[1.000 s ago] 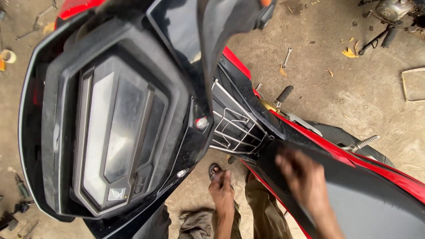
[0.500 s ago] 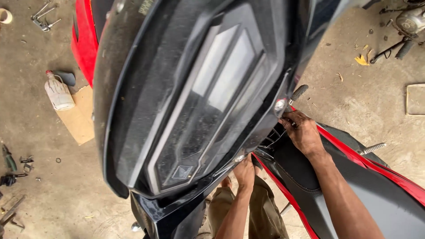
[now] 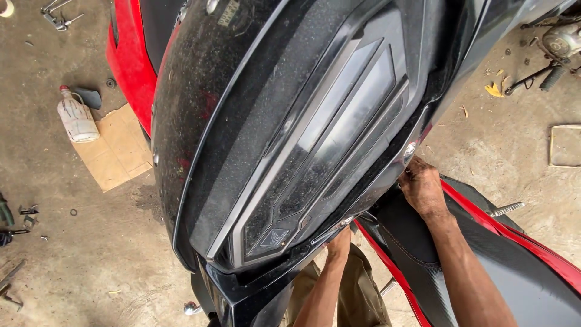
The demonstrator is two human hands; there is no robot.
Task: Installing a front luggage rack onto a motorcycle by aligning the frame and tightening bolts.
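I look down on a motorcycle's black front cowl with its instrument panel, dusty and tilted across most of the view. My right hand presses against the cowl's lower right edge, fingers curled out of sight under the panel. My left hand reaches up beneath the cowl's underside; its fingers are hidden by the black plastic. Below my arms lies the black seat with red side trim.
A plastic bottle stands by a piece of cardboard on the concrete floor at left. Red bodywork shows behind the cowl. Loose tools and small parts lie at the left edge and top right. A footpeg sticks out at right.
The view has swung so the cowl fills more of the frame. My right hand moved from the seat up to the cowl's lower edge; my left hand stays under it.
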